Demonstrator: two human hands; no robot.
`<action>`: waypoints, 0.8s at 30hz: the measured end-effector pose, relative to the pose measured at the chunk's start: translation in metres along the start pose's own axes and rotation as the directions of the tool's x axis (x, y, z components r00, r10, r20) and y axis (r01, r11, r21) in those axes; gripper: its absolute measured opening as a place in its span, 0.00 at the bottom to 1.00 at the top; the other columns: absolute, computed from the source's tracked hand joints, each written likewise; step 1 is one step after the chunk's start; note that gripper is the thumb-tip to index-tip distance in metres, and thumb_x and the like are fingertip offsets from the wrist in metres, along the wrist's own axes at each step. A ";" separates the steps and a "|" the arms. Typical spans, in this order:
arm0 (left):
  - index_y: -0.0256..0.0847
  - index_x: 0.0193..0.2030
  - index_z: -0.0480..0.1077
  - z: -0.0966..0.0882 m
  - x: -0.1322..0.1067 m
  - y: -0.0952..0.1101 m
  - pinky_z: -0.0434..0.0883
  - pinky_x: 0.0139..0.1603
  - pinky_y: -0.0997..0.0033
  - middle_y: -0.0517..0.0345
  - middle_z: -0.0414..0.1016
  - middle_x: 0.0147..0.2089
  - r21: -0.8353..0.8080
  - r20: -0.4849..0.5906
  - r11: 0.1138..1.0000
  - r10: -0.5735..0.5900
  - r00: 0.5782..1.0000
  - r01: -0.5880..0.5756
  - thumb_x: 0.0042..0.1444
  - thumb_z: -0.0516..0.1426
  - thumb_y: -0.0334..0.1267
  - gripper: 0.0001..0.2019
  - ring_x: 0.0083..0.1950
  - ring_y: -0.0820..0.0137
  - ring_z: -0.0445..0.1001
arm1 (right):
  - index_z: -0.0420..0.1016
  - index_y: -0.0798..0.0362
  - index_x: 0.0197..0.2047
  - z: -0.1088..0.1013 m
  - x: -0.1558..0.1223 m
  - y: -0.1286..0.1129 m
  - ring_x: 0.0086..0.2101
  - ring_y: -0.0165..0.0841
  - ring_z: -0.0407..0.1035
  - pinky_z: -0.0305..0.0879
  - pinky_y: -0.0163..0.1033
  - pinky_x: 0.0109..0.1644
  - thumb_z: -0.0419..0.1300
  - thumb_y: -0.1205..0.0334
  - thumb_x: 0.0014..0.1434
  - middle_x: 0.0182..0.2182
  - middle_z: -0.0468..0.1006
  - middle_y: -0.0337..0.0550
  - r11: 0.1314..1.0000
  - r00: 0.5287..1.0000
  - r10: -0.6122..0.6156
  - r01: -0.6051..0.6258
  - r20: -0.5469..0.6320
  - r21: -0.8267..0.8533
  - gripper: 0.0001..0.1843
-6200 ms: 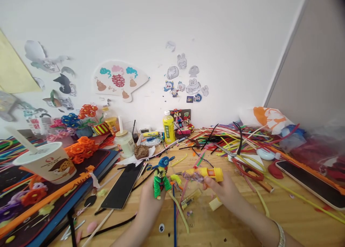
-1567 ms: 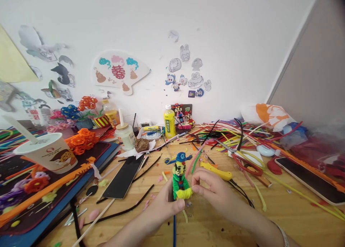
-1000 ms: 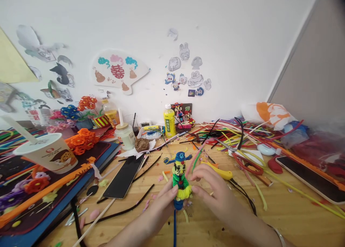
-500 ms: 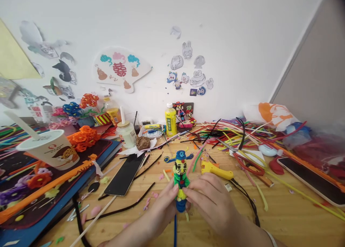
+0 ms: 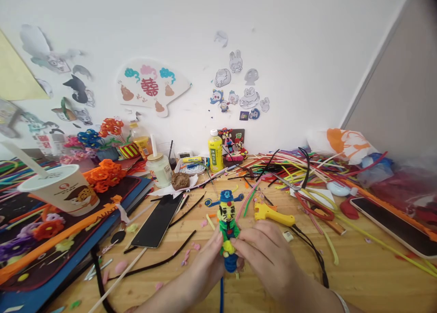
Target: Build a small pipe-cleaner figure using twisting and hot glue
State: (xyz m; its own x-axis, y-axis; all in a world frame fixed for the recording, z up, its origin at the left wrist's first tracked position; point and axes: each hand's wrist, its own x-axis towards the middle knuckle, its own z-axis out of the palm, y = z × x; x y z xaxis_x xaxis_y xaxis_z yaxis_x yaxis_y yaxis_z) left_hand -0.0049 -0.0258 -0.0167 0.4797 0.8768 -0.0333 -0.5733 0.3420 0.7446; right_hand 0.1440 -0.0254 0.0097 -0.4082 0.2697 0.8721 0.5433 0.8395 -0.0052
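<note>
Far to the left of the yellow bottle (image 5: 215, 153), a paper cup (image 5: 64, 190) with a pale straw stood beside orange flowers (image 5: 106, 175). Nearer the bottle on that side, a dark phone (image 5: 157, 222) lay flat on the worktop (image 5: 375, 288), with a lidded glass jar (image 5: 160, 171) and a brown lump (image 5: 180, 181) left of the bottle too. In front of the bottle, toward the person, the left hand (image 5: 206, 260) was wrapped round the side of a figurine (image 5: 229, 231) in a blue hat and green coat. The figurine was nearly upright between both hands — before the bottle and a little to its right. The right hand (image 5: 266, 254) had thumb and fingertips at the figurine's yellow front piece (image 5: 228, 247); whether they pinched or only pressed it, I could not tell. Right of the bottle, in front, lay a yellow glue gun (image 5: 275, 214) — and farther right spread coloured strips (image 5: 290, 169), then a second phone (image 5: 392, 226).
</note>
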 end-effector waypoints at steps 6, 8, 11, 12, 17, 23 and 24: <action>0.42 0.40 0.71 0.003 0.000 0.005 0.62 0.36 0.70 0.58 0.69 0.32 0.030 0.009 0.999 0.019 1.000 -0.020 0.48 0.59 0.46 0.14 0.35 0.70 0.65 | 0.73 0.58 0.38 0.001 0.001 -0.002 0.34 0.32 0.67 0.64 0.38 0.40 0.48 0.71 0.61 0.30 0.77 0.44 1.000 1.000 0.001 -0.001 -0.015 -0.024 0.12; 0.43 0.39 0.72 0.004 0.000 0.006 0.62 0.35 0.71 0.59 0.69 0.32 0.028 0.007 0.999 0.029 1.000 -0.030 0.48 0.58 0.45 0.13 0.34 0.71 0.65 | 0.73 0.58 0.39 0.001 -0.001 -0.001 0.34 0.32 0.67 0.64 0.39 0.40 0.50 0.70 0.61 0.30 0.77 0.44 1.000 1.000 0.003 -0.004 -0.025 -0.030 0.11; 0.44 0.41 0.72 0.002 0.000 0.006 0.62 0.37 0.69 0.58 0.71 0.37 0.021 0.018 0.999 0.027 0.999 -0.028 0.49 0.58 0.45 0.13 0.36 0.70 0.67 | 0.73 0.59 0.40 0.001 -0.005 -0.001 0.35 0.33 0.68 0.63 0.41 0.43 0.53 0.68 0.59 0.31 0.77 0.45 0.999 0.999 0.008 -0.010 -0.039 -0.052 0.09; 0.45 0.42 0.71 0.001 0.000 0.006 0.62 0.39 0.68 0.57 0.72 0.39 0.018 0.025 0.999 0.028 0.999 -0.029 0.49 0.58 0.45 0.14 0.38 0.70 0.67 | 0.73 0.59 0.40 0.001 -0.006 -0.001 0.36 0.33 0.68 0.63 0.41 0.45 0.54 0.68 0.58 0.31 0.78 0.45 0.998 0.999 0.008 -0.011 -0.044 -0.064 0.09; 0.44 0.45 0.70 -0.006 -0.001 0.003 0.60 0.47 0.68 0.57 0.72 0.41 0.023 0.100 0.994 0.104 0.990 -0.107 0.51 0.56 0.45 0.15 0.45 0.68 0.67 | 0.73 0.57 0.40 0.001 -0.011 -0.002 0.37 0.33 0.69 0.60 0.42 0.48 0.58 0.65 0.56 0.32 0.79 0.42 0.986 0.998 -0.046 0.039 -0.041 -0.159 0.09; 0.42 0.46 0.70 0.003 -0.003 0.006 0.60 0.49 0.64 0.54 0.72 0.40 0.083 0.130 0.990 0.098 0.987 -0.110 0.50 0.56 0.47 0.18 0.44 0.65 0.67 | 0.73 0.55 0.39 0.003 -0.016 -0.006 0.36 0.32 0.69 0.58 0.41 0.50 0.54 0.68 0.59 0.31 0.79 0.41 0.973 0.998 -0.054 0.043 -0.044 -0.228 0.08; 0.42 0.46 0.70 0.004 -0.003 0.006 0.60 0.49 0.63 0.54 0.72 0.39 0.090 0.129 0.991 0.092 0.987 -0.104 0.49 0.57 0.48 0.18 0.44 0.64 0.67 | 0.73 0.54 0.39 0.003 -0.015 -0.007 0.36 0.32 0.69 0.57 0.41 0.51 0.52 0.68 0.60 0.31 0.79 0.41 0.973 0.998 -0.042 0.030 -0.046 -0.229 0.09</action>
State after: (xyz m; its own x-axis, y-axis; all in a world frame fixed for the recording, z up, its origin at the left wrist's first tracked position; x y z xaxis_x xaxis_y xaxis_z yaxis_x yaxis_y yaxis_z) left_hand -0.0075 -0.0279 -0.0094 0.5068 0.8534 0.1214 -0.5581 0.2176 0.8007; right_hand 0.1442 -0.0337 -0.0053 -0.3963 0.2124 0.8932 0.6841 0.7171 0.1330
